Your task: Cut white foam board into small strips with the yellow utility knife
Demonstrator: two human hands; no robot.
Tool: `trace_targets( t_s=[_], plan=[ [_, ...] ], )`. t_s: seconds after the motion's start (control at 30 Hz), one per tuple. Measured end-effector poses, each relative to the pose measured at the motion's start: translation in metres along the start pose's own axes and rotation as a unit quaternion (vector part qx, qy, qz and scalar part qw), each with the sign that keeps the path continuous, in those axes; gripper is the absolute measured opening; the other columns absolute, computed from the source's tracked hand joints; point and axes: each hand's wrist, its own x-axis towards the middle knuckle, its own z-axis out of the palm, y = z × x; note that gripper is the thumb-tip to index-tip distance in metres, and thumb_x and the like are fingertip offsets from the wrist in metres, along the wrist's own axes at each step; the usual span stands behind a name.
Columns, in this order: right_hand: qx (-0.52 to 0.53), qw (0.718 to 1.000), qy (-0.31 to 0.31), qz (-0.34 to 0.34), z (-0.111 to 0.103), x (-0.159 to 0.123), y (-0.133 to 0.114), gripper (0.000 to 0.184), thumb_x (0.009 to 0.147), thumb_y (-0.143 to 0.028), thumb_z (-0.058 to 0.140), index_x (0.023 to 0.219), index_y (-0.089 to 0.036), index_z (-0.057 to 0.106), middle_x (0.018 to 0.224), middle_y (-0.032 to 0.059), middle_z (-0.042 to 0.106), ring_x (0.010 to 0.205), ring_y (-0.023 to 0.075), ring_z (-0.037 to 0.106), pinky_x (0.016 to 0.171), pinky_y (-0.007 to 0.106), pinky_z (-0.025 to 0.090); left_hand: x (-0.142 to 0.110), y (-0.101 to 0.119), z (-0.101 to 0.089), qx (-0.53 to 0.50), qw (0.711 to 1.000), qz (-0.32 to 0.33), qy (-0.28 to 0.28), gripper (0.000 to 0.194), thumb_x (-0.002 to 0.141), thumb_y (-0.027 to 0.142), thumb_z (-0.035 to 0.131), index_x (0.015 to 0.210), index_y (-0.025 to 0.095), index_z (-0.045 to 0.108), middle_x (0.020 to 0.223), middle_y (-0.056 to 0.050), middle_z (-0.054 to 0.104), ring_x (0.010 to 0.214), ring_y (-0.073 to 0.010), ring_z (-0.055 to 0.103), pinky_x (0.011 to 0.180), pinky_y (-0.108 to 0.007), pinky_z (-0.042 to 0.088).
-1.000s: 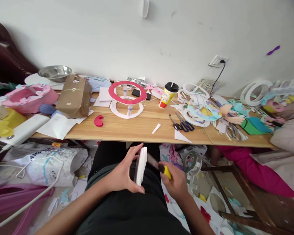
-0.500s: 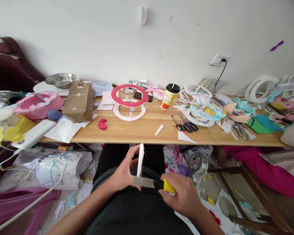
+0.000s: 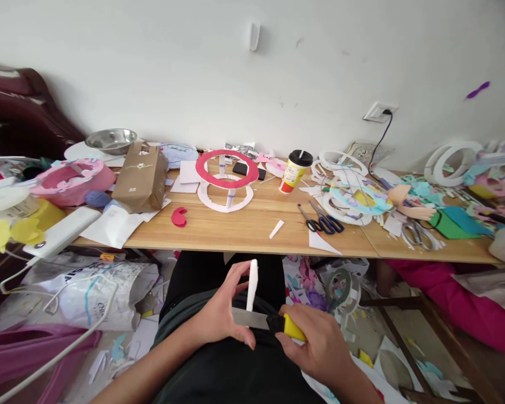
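Observation:
Over my lap, my left hand (image 3: 225,311) grips a thin white foam piece (image 3: 253,283), which stands on edge with its narrow side toward me. My right hand (image 3: 313,339) is closed round the yellow and black handle of a utility knife (image 3: 293,328). The wide blade points left and lies across the lower part of the foam, close to my left thumb. Beyond my hands, on the wooden table (image 3: 231,233), stands a ring frame with a red top ring (image 3: 202,170) and a white lower ring. A small white strip (image 3: 276,229) and a red curved scrap (image 3: 179,217) lie nearer the edge.
Scissors (image 3: 326,223) lie right of centre, behind a white offcut (image 3: 322,243). A lidded paper cup (image 3: 293,174) stands near the wall. At left are a brown paper bag (image 3: 139,179) and a metal bowl (image 3: 111,140). Scraps litter the floor; a wooden frame (image 3: 404,342) stands lower right.
The blade, which crossed near the foam's lower end, still lies across it; my left thumb now shows below the blade. The view has shifted slightly.

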Motion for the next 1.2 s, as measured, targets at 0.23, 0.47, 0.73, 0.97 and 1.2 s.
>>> trace_targets(
  t_s=[0.23, 0.47, 0.73, 0.97, 1.2],
  plan=[
    [0.014, 0.999, -0.001, -0.031, -0.010, -0.002, 0.005, 0.031, 0.094, -0.046, 0.047, 0.098, -0.018, 0.060, 0.069, 0.0031, 0.061, 0.061, 0.0172, 0.059, 0.058, 0.027, 0.044, 0.001, 0.002, 0.001, -0.026, 0.999, -0.002, 0.041, 0.132, 0.032, 0.070, 0.084, 0.146, 0.031, 0.031, 0.143, -0.014, 0.028, 0.132, -0.0376, 0.034, 0.110, -0.056, 0.032],
    [0.024, 1.000, -0.012, -0.015, -0.006, -0.003, 0.009, 0.031, 0.095, -0.045, 0.047, 0.098, -0.018, 0.061, 0.072, 0.0043, 0.064, 0.064, 0.0175, 0.063, 0.060, 0.027, 0.047, 0.001, 0.002, 0.003, -0.060, 0.997, -0.013, 0.045, 0.133, 0.029, 0.080, 0.072, 0.145, 0.030, 0.034, 0.142, -0.015, 0.029, 0.128, -0.0373, 0.038, 0.108, -0.055, 0.036],
    [0.008, 1.000, -0.002, -0.014, -0.007, -0.003, 0.008, 0.031, 0.094, -0.045, 0.048, 0.099, -0.018, 0.062, 0.076, 0.0062, 0.068, 0.066, 0.0180, 0.065, 0.063, 0.028, 0.050, 0.000, 0.001, 0.004, 0.007, 0.999, 0.004, 0.031, 0.135, 0.029, 0.074, 0.080, 0.148, 0.033, 0.029, 0.144, -0.014, 0.027, 0.132, -0.0385, 0.035, 0.109, -0.059, 0.033],
    [-0.022, 1.000, -0.003, -0.013, -0.011, -0.001, 0.009, 0.030, 0.093, -0.044, 0.050, 0.100, -0.018, 0.062, 0.078, 0.0072, 0.069, 0.070, 0.0186, 0.066, 0.065, 0.028, 0.050, -0.002, 0.013, 0.007, 0.093, 0.995, 0.022, 0.024, 0.135, 0.035, 0.067, 0.084, 0.150, 0.032, 0.023, 0.146, -0.016, 0.026, 0.136, -0.0395, 0.031, 0.110, -0.060, 0.033],
    [-0.045, 0.999, 0.007, -0.014, -0.011, 0.002, 0.017, 0.032, 0.093, -0.047, 0.050, 0.097, -0.018, 0.064, 0.074, 0.0060, 0.067, 0.067, 0.0183, 0.065, 0.066, 0.028, 0.050, -0.003, 0.016, 0.008, 0.143, 0.988, 0.044, 0.034, 0.133, 0.036, 0.060, 0.089, 0.150, 0.031, 0.026, 0.148, -0.016, 0.027, 0.138, -0.0403, 0.030, 0.113, -0.061, 0.027]
  ],
)
